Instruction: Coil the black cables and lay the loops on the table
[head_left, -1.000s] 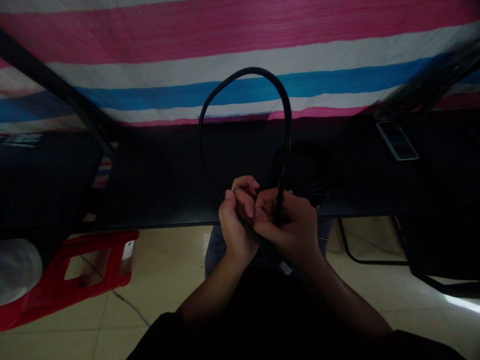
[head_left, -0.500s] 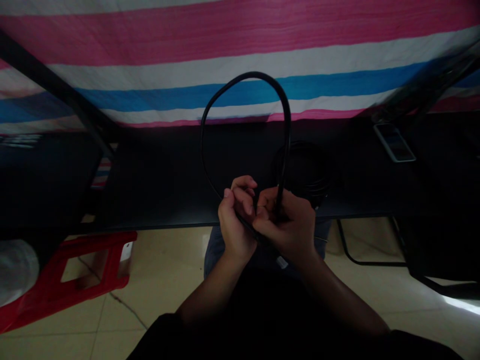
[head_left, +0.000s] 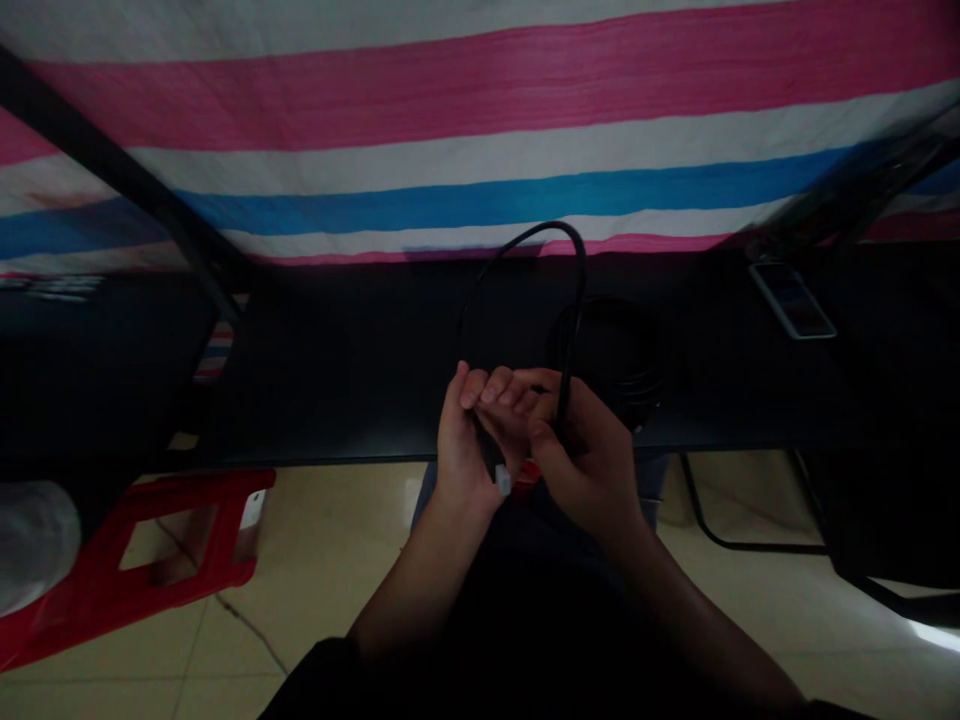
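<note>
A black cable (head_left: 577, 300) arches up from my hands in a loop above the dark table edge. My right hand (head_left: 589, 455) is closed on the cable, its thumb and fingers pinching it. My left hand (head_left: 480, 440) lies palm up with curled fingers around the cable's end, and a plug with a light grey tip (head_left: 502, 480) rests across that palm, pointing toward me. The fingers of both hands meet in the middle. Just behind my right hand a coil of black cable (head_left: 637, 365) lies on the table.
The dark table (head_left: 352, 380) stretches across in front of me, with a phone (head_left: 793, 298) at right. Striped sheeting (head_left: 450, 110) hangs behind it. A red stool (head_left: 195, 580) and a whitish round object (head_left: 34, 545) are at lower left. A black metal frame (head_left: 750, 545) stands at lower right.
The cable loop has become smaller and lower. The plug end now lies in my left palm, whose fingers have curled further, while my right hand keeps its hold on the cable. The view has shifted slightly.
</note>
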